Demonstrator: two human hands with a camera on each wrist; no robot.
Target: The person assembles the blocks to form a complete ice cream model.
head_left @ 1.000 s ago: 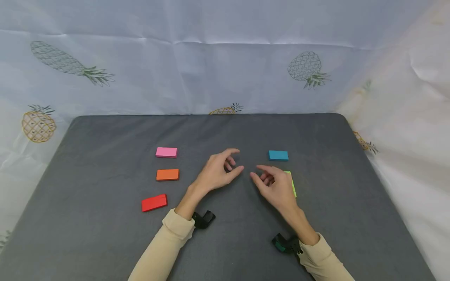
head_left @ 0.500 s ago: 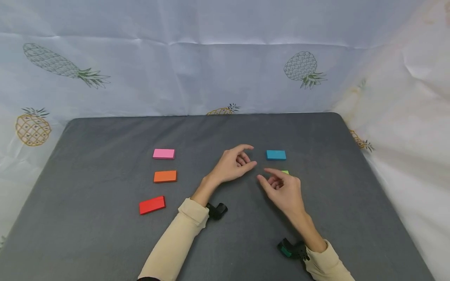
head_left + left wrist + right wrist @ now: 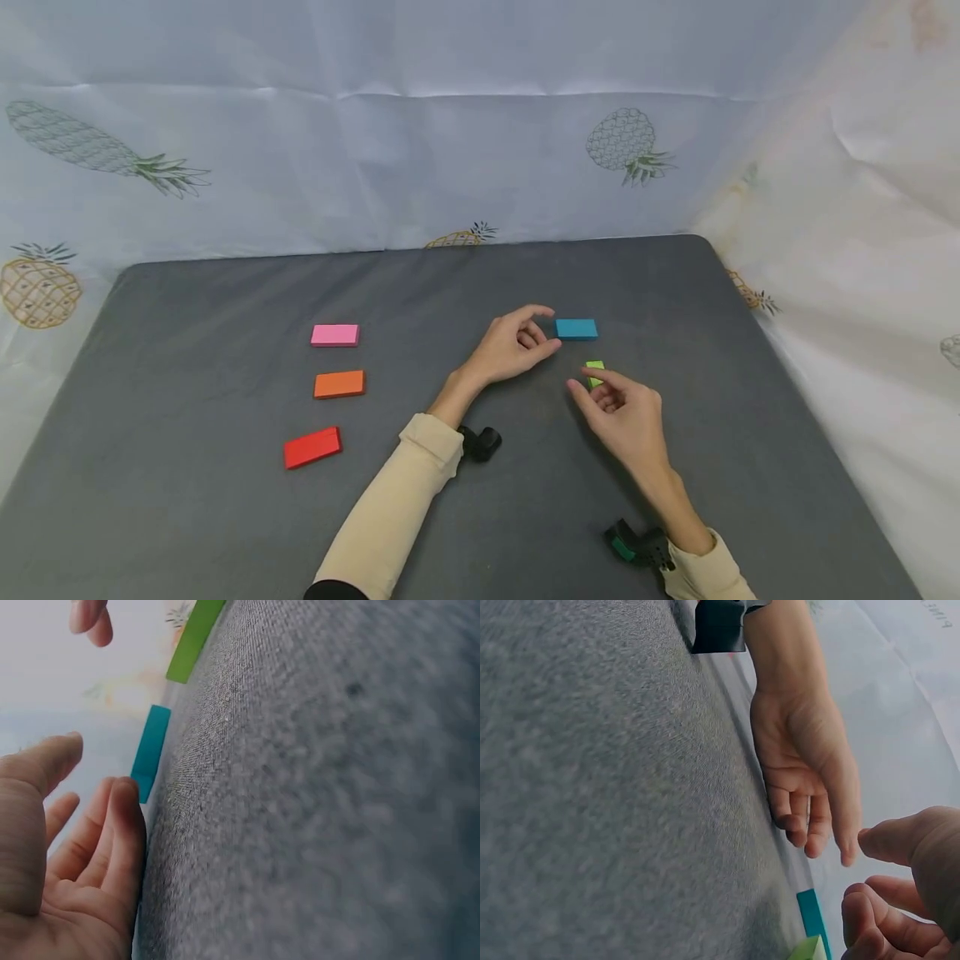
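Observation:
In the head view my left hand point(image 3: 517, 343) is just left of a blue rectangular block point(image 3: 576, 330), fingers bent loosely and thumb apart from them. The left wrist view has its fingertips right at the near end of that blue block point(image 3: 151, 746), with nothing in the grasp. My right hand point(image 3: 628, 417) hovers with thumb and index finger spread, partly covering a lime-green block point(image 3: 594, 364). Nothing lies between those fingers either. In the right wrist view the green block point(image 3: 808, 950) shows at the bottom edge, below the blue one.
Three more blocks form a rough column on the left: pink point(image 3: 334, 336), orange point(image 3: 340, 384) and red point(image 3: 312, 448), the red one slightly turned. All lie on a dark grey table point(image 3: 225, 517). Behind it hangs a white cloth point(image 3: 420, 167) printed with pineapples.
My left hand has moved right, up to the blue block. The right hand has shifted a little right and nearer me; the green block now peeks out past its index finger. The head view has turned slightly.

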